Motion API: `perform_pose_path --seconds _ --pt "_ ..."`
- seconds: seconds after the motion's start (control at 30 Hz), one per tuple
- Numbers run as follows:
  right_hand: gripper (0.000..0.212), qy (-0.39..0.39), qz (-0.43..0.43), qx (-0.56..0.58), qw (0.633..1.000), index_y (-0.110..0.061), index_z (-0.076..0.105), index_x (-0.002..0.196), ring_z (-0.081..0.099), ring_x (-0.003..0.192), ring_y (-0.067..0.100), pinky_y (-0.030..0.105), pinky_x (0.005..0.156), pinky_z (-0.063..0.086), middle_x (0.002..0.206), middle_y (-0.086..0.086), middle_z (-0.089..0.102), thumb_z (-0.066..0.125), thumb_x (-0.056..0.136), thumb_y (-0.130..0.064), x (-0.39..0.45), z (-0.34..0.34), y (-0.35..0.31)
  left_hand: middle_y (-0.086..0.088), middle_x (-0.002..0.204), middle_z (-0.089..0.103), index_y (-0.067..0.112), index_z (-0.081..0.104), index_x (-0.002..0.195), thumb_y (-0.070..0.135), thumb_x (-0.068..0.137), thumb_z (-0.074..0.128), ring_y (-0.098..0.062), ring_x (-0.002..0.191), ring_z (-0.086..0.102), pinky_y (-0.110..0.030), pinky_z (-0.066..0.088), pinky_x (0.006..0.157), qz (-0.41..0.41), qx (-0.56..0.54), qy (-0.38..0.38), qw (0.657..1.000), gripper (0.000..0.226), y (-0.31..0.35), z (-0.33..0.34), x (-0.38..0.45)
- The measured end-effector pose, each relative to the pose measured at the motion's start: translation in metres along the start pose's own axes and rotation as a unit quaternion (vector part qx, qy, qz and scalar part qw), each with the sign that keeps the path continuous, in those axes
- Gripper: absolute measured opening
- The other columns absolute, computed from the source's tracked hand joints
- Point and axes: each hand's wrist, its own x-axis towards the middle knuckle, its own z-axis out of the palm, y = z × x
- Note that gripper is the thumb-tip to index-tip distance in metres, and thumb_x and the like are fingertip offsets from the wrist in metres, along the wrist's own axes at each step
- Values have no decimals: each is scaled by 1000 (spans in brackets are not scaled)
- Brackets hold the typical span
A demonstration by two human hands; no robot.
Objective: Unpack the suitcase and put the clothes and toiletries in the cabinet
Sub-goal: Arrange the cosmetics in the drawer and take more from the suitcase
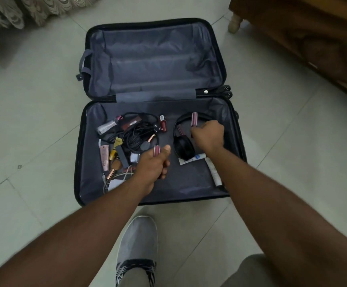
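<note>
The suitcase (228, 67) lies open on the floor so both hands can gather toiletries. The left hand (154, 162) grips a pink tube (157, 150); the right hand (208, 134) closes on another tube (194, 119) over the headphones (184, 149).

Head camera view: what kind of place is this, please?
Probably a room in a home, perhaps a bedroom. An open suitcase lies on a pale tiled floor, a wooden furniture piece on a turned leg stands at upper right, and patterned fabric hangs at upper left.
</note>
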Motion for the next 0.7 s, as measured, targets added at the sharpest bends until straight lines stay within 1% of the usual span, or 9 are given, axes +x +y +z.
perform_pose_path --seconds 0.07,0.13,0.27,0.33,0.4,0.47,0.53,0.57,0.7 --pt "32 -33 -46 55 997 -7 59 52 56 48 22 32 51 49 50 12 58 74 75 -24 -29 -10 4 -7 74 60 -3 62 115 43 99 66 -14 52 49 -28 40 48 4 -8 7 1000 49 4 5 -2" --pt "19 -94 -64 58 992 -10 75 64 64 53 15 31 58 56 55 4 68 77 74 -26 -57 -11 14 -6 76 63 2 66 109 48 96 68 -14 57 52 -29 41 52 11 -15 3 1000 48 7 11 -6" --pt "12 -189 -114 29 975 -10 75 69 55 46 3 26 51 51 53 -7 64 81 80 -13 -91 -6 34 2 68 64 18 63 89 46 96 69 -18 64 56 -28 41 53 14 18 -17 1000 29 3 22 -11" --pt "12 -221 -101 46 969 -4 76 72 56 46 9 27 50 51 57 3 67 77 82 -9 -94 -10 40 8 60 61 20 61 86 36 99 68 -15 60 54 -25 40 48 4 33 -6 999 22 -3 25 -14" --pt "15 -209 -97 32 973 -4 74 69 59 48 19 37 51 54 63 13 70 70 81 -12 -92 -16 45 3 64 56 19 61 87 34 98 69 -15 60 52 -26 41 48 -6 41 9 999 21 -7 26 -17" --pt "18 -151 -138 -125 971 -8 67 70 61 60 23 37 56 52 71 12 68 65 79 -24 -87 -25 51 -2 69 53 18 59 86 34 96 71 -17 62 51 -26 42 47 -12 36 14 999 22 -8 25 -19" --pt "17 -119 -145 -329 926 -11 68 93 65 84 29 35 70 51 96 11 67 65 83 -24 -86 -34 56 -6 72 54 16 58 87 32 95 72 -18 60 54 -25 43 44 -16 30 11 999 23 -9 23 -20" --pt "24 -121 -138 -383 905 -10 67 108 65 97 31 37 77 52 109 11 65 65 87 -21 -85 -35 59 -7 73 55 15 58 88 31 96 72 -18 57 56 -25 43 43 -19 28 9 999 22 -9 22 -21" --pt "35 -126 -117 -420 891 -7 56 128 65 113 32 40 89 53 127 13 64 61 93 -11 -85 -28 69 -7 73 61 13 60 95 27 98 68 -18 52 60 -26 44 44 -38 16 -8 999 16 -13 19 -27"
